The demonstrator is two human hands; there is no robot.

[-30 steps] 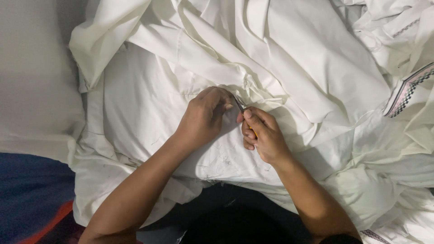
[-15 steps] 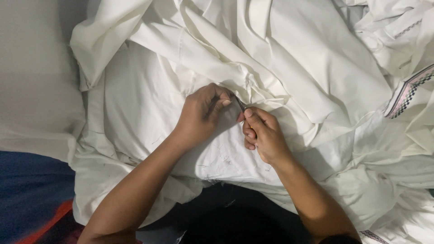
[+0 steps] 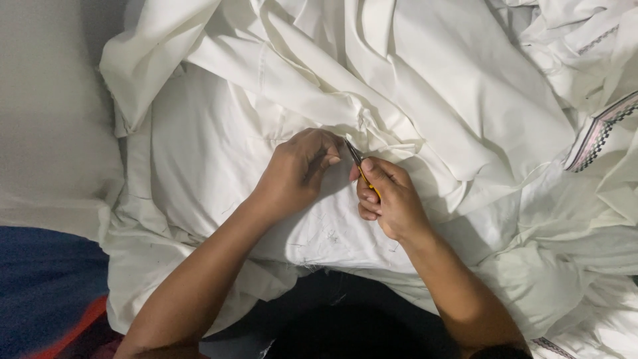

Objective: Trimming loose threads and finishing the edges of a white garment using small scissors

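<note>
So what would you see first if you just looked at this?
First, the two hands in the middle: the right hand grips a small yellow-handled snipper, its thin metal tip pointing at a fold of the white cloth. The left hand pinches that cloth right beside the tip. The white cloth fills nearly the whole picture in big rumpled folds, with a patterned band at the right edge and a blue cloth at the bottom left.

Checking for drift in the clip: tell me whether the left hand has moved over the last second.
No, barely: the left hand remains on the white fabric beside the small yellow-handled thread snips, at the same spot relative to the patterned trim at right.
</note>
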